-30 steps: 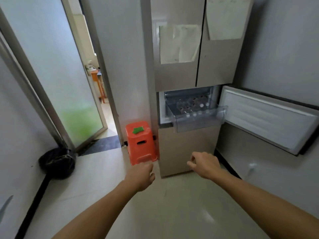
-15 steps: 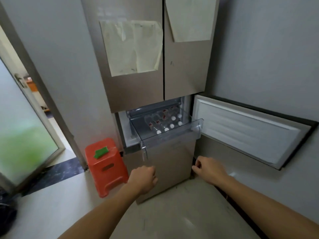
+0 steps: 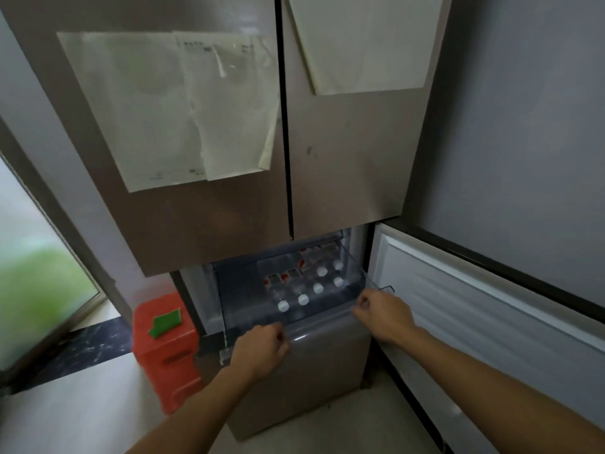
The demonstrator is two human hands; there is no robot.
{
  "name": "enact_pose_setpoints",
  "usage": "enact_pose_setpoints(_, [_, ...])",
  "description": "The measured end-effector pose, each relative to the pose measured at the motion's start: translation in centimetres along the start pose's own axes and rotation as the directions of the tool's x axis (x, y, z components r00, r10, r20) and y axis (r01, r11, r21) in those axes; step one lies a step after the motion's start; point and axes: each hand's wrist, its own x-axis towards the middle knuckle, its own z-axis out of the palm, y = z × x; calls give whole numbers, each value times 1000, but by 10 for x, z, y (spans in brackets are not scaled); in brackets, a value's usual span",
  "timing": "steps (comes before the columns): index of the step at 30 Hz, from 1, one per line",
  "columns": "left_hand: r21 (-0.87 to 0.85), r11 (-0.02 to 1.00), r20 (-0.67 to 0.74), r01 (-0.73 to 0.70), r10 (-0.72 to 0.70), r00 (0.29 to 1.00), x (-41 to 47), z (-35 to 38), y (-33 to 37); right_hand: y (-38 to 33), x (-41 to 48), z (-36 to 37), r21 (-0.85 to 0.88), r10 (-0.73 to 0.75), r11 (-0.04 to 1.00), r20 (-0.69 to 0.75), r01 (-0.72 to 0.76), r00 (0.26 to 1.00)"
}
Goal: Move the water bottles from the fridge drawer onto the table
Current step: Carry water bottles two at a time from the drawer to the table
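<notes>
- Clear plastic drawer (image 3: 242, 290) stands pulled out of the fridge (image 3: 212, 208) in the lower middle of the frame; its front wall is see-through and blurred, so its top edge is hard to trace.
- Water bottles (image 3: 302, 286) lie inside the drawer on their sides, caps toward the camera. Six white caps can be counted; the bodies behind them merge together, and any bottles further back are hidden under the upper doors.
- Red and white labels wrap the bottles, but no brand or words can be read.
- Left hand (image 3: 260, 350), lower centre, is curled into a loose fist at the drawer's front left corner; whether it grips the edge or only rests against it cannot be told.
- Right hand (image 3: 383, 311), right of centre, has its fingers pinched at the drawer's front right corner, seemingly on the clear rim. The two hands are well apart, with nothing carried in either.
- Three sheets of paper (image 3: 183, 106) hang on the two upper doors: two overlapping at upper left, one at upper right cut off by the top edge. Faint printed lines show, too blurred to read.
- One white compartment door (image 3: 491, 306) swings open at lower right, cut off by the frame.
- One orange stool (image 3: 163, 358) sits at lower left with one green object (image 3: 166, 322) on top, its kind unclear.
</notes>
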Motion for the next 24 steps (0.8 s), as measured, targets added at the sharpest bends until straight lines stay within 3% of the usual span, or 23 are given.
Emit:
enact_pose_setpoints(6, [-131, 989, 45, 64, -59, 997, 79, 13, -8, 7, 80, 12, 71, 21, 997, 27, -23, 999])
enact_pose_setpoints(9, [-311, 933, 118, 182, -153, 981, 118, 26, -23, 9, 122, 24, 181, 77, 980, 64, -88, 995])
enact_pose_setpoints(11, [-466, 827, 212, 315, -241, 947, 139, 37, -35, 10, 148, 35, 275, 135, 947, 137, -168, 981])
enact_pose_setpoints(15, [-652, 499, 393, 571, -421, 817, 177, 67, -47, 13, 200, 66, 440, 246, 828, 273, -348, 930])
enact_pose_setpoints(17, [-701, 303, 470, 645, -483, 738, 192, 78, -47, 8, 221, 79, 565, 311, 673, 371, -478, 875])
enact_pose_setpoints(20, [-752, 4, 555, 659, -537, 636, 210, 95, -51, -1, 244, 98, 688, 322, 348, 550, -636, 771])
enact_pose_setpoints(22, [-783, -147, 571, 605, -559, 602, 223, 108, -58, -2, 258, 115, 725, 275, 174, 614, -666, 740])
enact_pose_setpoints(24, [-793, -273, 594, 545, -544, 593, 235, 117, -63, -4, 272, 132, 748, 239, -68, 654, -660, 717])
